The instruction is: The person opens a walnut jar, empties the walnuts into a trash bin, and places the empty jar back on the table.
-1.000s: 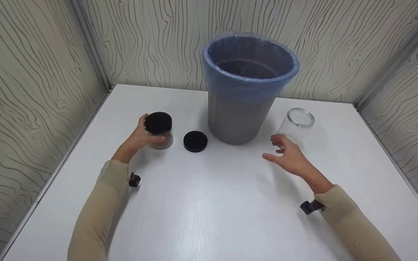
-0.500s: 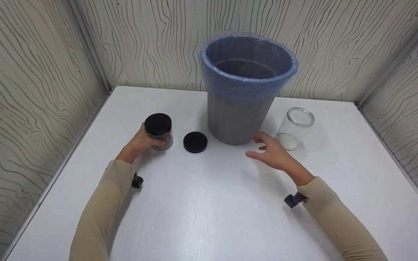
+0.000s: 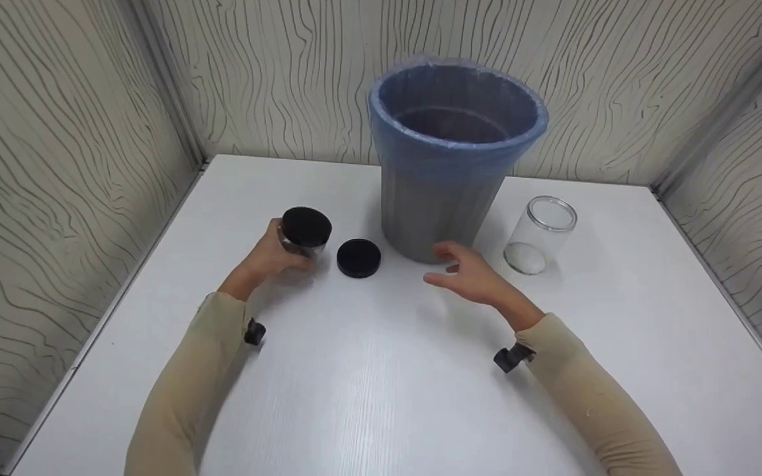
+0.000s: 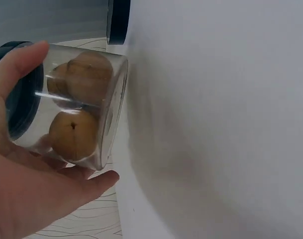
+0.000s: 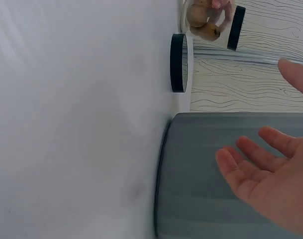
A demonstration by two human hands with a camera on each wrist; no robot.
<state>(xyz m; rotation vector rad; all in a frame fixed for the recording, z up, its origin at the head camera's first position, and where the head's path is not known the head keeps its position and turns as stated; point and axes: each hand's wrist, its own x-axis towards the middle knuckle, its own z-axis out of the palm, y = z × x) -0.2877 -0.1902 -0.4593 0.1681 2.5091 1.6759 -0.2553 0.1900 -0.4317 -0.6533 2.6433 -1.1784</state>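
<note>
My left hand [image 3: 267, 259] grips a clear jar [image 4: 54, 107] with a black lid [image 3: 306, 227], thumb on one side and fingers round the other. Through its wall, in the left wrist view, show several round brown nuts [image 4: 74, 134] that look like walnuts. The jar is tilted, its base close over the table. A loose black lid [image 3: 358, 258] lies flat on the table just right of that jar. My right hand [image 3: 473, 274] is in front of the bin, fingers spread and relaxed, holding nothing; the right wrist view shows its palm [image 5: 280, 184] bare.
A grey bin [image 3: 430, 211] with a blue liner [image 3: 450, 158] stands at the back, behind the right hand. To its right is a lidless clear jar [image 3: 543, 241]. Patterned panels [image 3: 288, 79] enclose the white table [image 3: 354, 383] at the back and sides.
My right hand has moved left, from beside the lidless jar to the front of the bin. My left hand has shifted the walnut jar to the right, nearer the loose lid, and tilted it.
</note>
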